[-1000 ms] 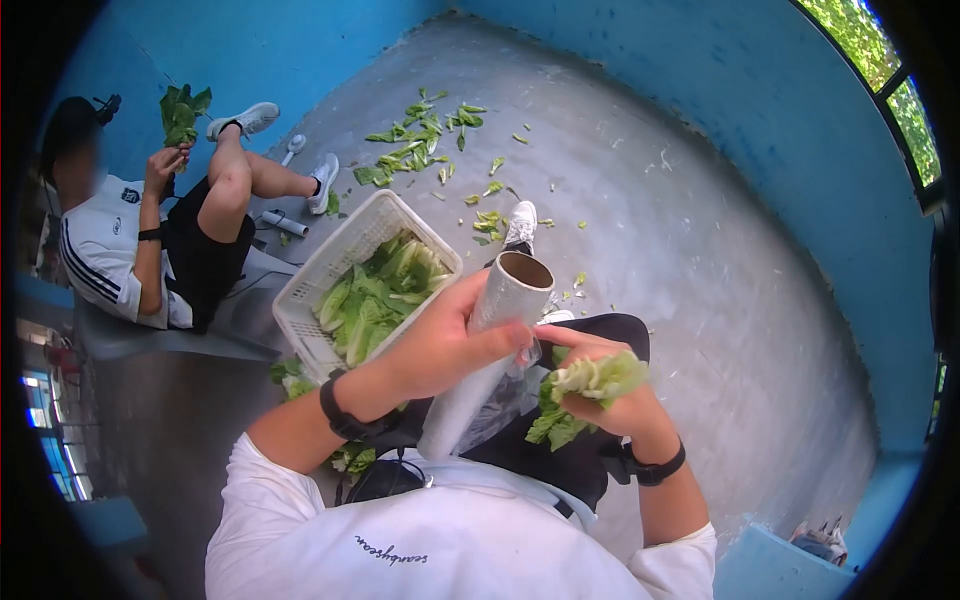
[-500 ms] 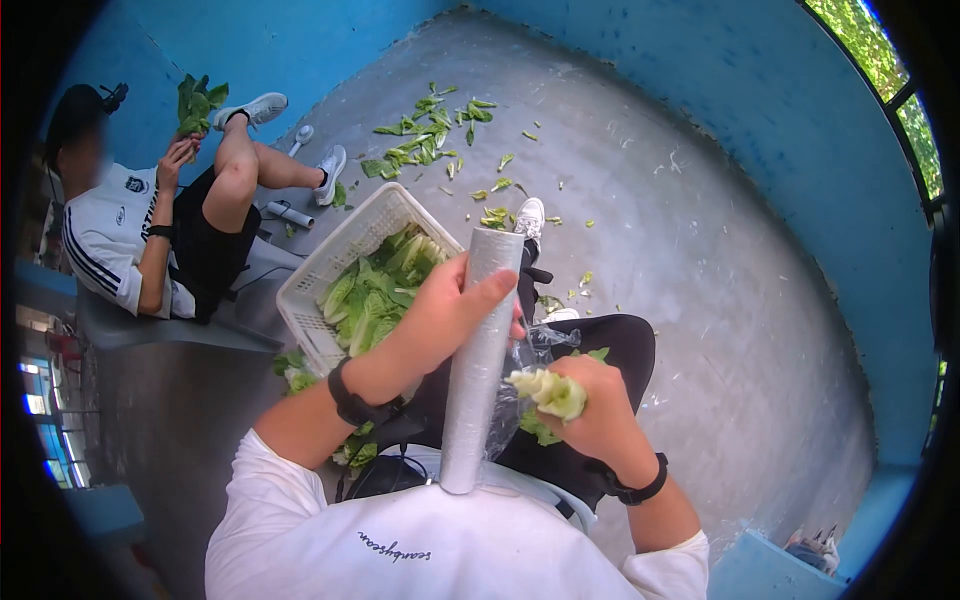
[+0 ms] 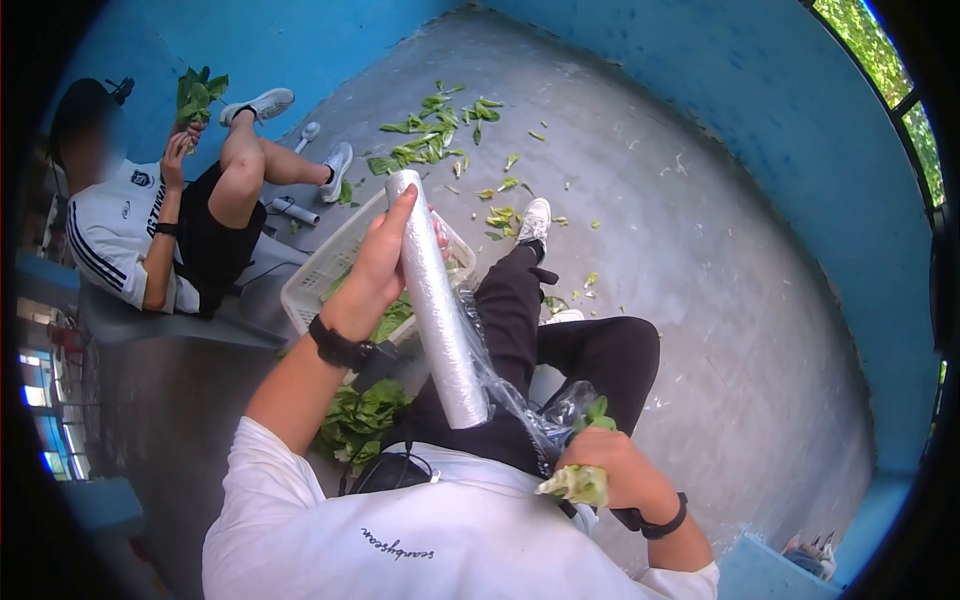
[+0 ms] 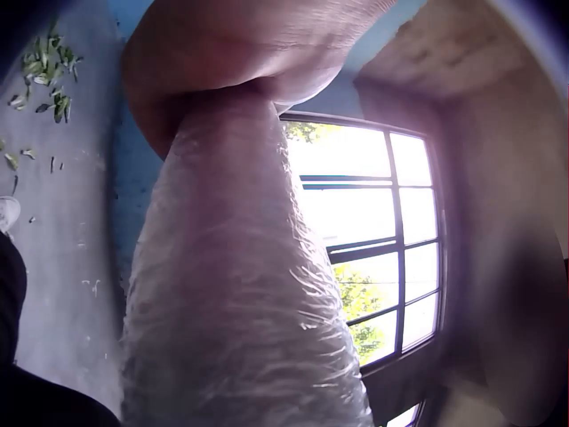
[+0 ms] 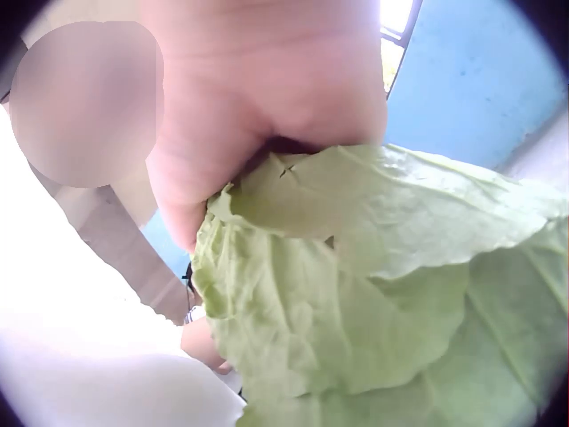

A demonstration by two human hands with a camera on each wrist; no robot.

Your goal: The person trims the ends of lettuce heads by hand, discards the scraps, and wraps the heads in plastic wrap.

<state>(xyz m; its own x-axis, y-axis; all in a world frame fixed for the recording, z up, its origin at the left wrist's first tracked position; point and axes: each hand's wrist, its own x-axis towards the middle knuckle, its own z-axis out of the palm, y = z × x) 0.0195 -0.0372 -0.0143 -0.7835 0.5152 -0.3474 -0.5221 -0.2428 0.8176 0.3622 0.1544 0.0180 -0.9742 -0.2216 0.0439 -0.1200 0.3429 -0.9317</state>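
Observation:
My left hand (image 3: pixel 378 262) grips a roll of clear plastic wrap (image 3: pixel 440 325) near its far end, thumb laid along it. The roll slants over my lap and, in the left wrist view, the wrinkled wrap (image 4: pixel 240 294) fills the middle below the palm. A loose sheet of film (image 3: pixel 515 400) stretches from the roll to my right hand (image 3: pixel 625 468). That hand, close to my waist, is curled round a bunch of leafy lettuce (image 3: pixel 582 486), its pale end pointing toward my body. Broad green leaves (image 5: pixel 329 311) spread below the fist in the right wrist view.
A white plastic basket (image 3: pixel 300 302) of greens stands at my left, partly behind the left hand. More lettuce (image 3: pixel 365 412) lies beside my left hip. Leaf scraps (image 3: pixel 430 132) litter the floor ahead. Another person (image 3: pixel 140 240) sits at left holding greens, a second roll (image 3: pixel 296 211) near their feet.
My left hand has carried the roll away from my body and leftward, changing its tilt. My right hand has drawn the lettuce back toward my waist, and the film now stretches between them.

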